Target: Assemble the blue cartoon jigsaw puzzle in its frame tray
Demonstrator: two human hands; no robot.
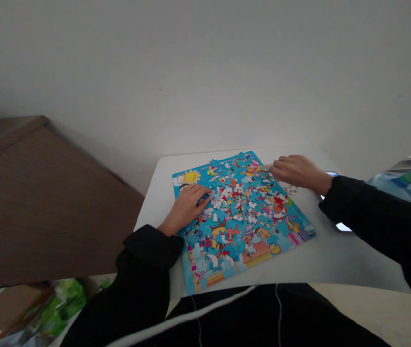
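Observation:
A cartoon jigsaw puzzle on a blue board point(243, 217) lies on a white table point(335, 258), with many loose blue and multicoloured pieces scattered across it. A printed sun point(191, 176) shows at its far left corner. My left hand point(185, 207) rests on the left part of the puzzle, fingers curved over the pieces. My right hand point(297, 172) reaches in from the right, its fingertips at the board's upper right edge. Whether those fingertips pinch a small piece is hidden. A small white puzzle piece point(291, 189) lies on the table just beyond the board's edge.
A dark-sleeved arm crosses each side of the view. A lit device point(343, 226) lies partly under my right sleeve. A brown wooden surface point(53, 197) stands left of the table, a white wall behind it, and a crumpled plastic bag point(403, 189) at right.

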